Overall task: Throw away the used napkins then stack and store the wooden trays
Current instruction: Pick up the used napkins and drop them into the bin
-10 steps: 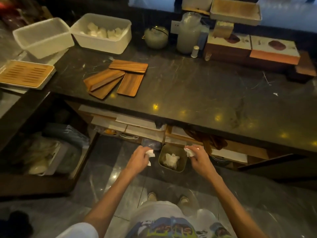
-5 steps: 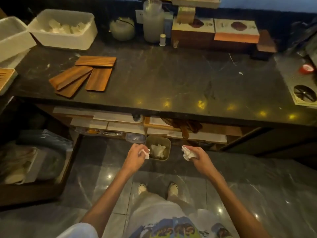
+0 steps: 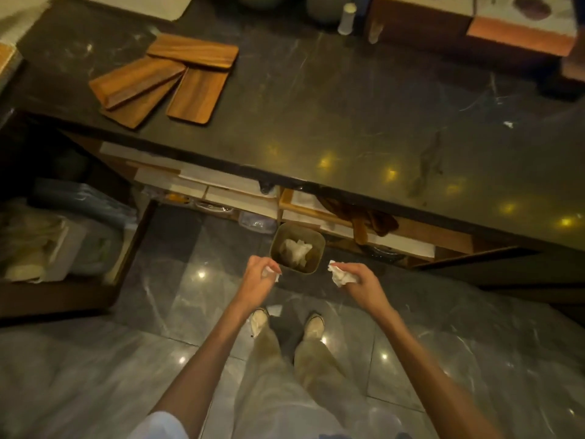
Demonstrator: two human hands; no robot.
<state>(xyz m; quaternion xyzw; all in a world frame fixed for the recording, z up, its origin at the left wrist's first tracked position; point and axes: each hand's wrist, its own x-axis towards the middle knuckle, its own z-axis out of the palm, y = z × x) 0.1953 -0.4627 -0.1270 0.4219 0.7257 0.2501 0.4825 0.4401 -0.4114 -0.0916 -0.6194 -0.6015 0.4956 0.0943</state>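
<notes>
Several flat wooden trays lie fanned and overlapping on the dark marble counter at the upper left. A small square bin stands on the floor under the counter edge, with crumpled white napkins inside. My left hand hovers just left of the bin, closed on a small white napkin. Just right of the bin, my right hand grips a larger crumpled napkin. A white scrap lies on the floor by my left shoe.
Shelves under the counter hold papers, boxes and a brown cloth. A low open compartment with bags sits at the left. Wooden boxes and jars stand along the counter's back. My feet stand on glossy grey tiles.
The view has tilted down and closer to the floor. Both hands stay beside the bin, still holding napkins; a white scrap now lies by my left shoe.
</notes>
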